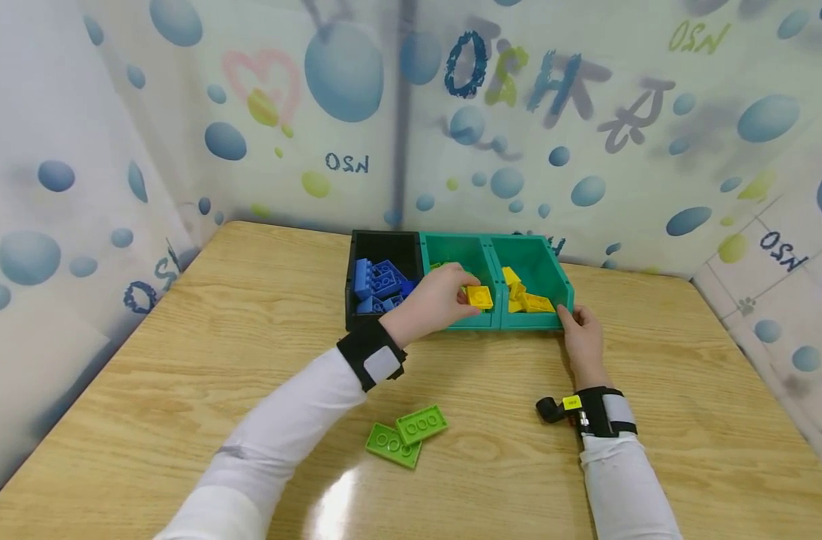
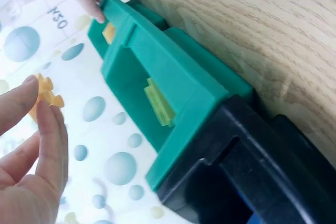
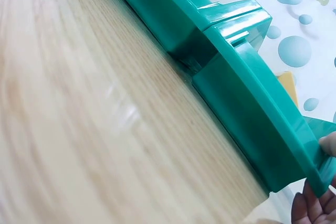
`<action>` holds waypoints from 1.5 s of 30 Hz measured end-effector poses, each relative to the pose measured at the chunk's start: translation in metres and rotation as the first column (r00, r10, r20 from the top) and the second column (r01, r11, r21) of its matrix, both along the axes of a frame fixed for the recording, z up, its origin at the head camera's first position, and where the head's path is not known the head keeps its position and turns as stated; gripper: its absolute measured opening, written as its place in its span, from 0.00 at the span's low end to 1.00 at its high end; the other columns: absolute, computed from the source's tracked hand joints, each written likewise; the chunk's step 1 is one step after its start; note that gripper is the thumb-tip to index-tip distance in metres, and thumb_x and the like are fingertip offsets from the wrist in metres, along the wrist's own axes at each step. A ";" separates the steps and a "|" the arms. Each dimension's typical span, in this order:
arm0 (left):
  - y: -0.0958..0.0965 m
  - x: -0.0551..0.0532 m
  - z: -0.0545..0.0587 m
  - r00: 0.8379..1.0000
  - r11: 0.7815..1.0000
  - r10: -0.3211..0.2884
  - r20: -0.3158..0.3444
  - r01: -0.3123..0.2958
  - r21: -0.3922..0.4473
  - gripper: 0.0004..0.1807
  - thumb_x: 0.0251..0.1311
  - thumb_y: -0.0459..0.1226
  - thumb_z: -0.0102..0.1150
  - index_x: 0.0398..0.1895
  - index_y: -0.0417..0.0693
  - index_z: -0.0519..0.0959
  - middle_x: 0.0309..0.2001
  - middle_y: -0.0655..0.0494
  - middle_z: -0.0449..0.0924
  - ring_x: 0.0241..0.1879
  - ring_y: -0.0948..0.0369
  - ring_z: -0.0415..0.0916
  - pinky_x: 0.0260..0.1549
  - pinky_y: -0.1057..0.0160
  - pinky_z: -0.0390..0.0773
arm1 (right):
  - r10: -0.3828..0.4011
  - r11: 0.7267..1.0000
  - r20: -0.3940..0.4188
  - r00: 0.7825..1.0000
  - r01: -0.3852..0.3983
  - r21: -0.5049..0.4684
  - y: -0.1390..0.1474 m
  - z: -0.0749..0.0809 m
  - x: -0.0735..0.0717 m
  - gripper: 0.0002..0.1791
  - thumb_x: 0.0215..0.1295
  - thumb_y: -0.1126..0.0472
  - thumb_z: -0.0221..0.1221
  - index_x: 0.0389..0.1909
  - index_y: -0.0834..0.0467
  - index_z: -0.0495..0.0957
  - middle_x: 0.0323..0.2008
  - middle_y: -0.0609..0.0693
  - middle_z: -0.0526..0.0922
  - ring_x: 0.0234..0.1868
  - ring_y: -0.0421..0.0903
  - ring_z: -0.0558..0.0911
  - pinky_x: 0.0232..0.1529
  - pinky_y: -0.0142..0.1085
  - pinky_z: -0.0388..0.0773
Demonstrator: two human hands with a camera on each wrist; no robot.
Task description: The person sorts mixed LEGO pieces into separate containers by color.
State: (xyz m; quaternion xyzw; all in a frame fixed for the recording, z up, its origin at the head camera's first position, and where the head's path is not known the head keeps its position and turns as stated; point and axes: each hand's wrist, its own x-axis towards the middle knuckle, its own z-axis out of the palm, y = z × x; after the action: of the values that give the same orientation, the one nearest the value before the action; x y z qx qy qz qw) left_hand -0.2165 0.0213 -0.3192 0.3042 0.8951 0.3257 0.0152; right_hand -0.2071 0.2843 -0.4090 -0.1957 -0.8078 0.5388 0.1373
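My left hand pinches a yellow toy brick between thumb and fingers, above the middle green bin. The brick's studs show in the left wrist view. My right hand grips the front right corner of the right green bin, thumb on the rim and fingers outside it. Several yellow bricks lie inside that right bin. Light green bricks sit in the middle bin, partly hidden by my left hand in the head view.
A black bin with several blue bricks stands at the left of the row. Two light green bricks lie overlapping, undersides up, on the wooden table in front. A patterned curtain wall rises behind the bins.
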 end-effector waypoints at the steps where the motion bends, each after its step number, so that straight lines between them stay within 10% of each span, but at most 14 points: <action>1: 0.001 -0.002 -0.001 1.000 1.000 0.004 0.001 -0.004 0.003 0.23 0.55 0.40 0.64 0.54 0.42 0.77 0.41 0.53 0.74 0.35 0.62 0.75 0.36 0.74 0.74 | 0.002 1.000 0.003 1.000 -0.002 0.003 0.000 0.000 0.000 0.27 0.70 0.47 0.47 0.55 0.66 0.69 0.42 0.50 0.68 0.43 0.42 0.64 0.44 0.30 0.63; 30: 0.057 -0.025 -0.012 0.995 0.982 -0.012 -0.095 -0.006 -0.191 0.21 0.60 0.38 0.59 0.57 0.43 0.75 0.50 0.52 0.75 0.48 0.60 0.74 0.47 0.71 0.72 | 0.002 1.000 0.024 1.000 -0.003 0.015 0.000 0.000 0.000 0.27 0.70 0.46 0.46 0.55 0.66 0.68 0.42 0.50 0.67 0.44 0.43 0.63 0.44 0.31 0.62; 45: 0.069 -0.028 -0.013 0.936 0.898 -0.065 -0.346 -0.096 -0.429 0.16 0.65 0.45 0.52 0.54 0.57 0.77 0.53 0.56 0.74 0.53 0.57 0.68 0.52 0.62 0.66 | -0.001 1.000 0.025 1.000 0.001 0.010 0.001 -0.001 -0.001 0.28 0.70 0.46 0.46 0.56 0.66 0.67 0.43 0.50 0.67 0.45 0.43 0.63 0.45 0.31 0.62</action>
State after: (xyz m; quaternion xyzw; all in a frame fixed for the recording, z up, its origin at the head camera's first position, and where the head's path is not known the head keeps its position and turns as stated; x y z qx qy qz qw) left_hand -0.2443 0.0907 -0.3318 0.3387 0.9359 0.0559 -0.0793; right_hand -0.2077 0.2858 -0.4104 -0.2022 -0.8121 0.5321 0.1285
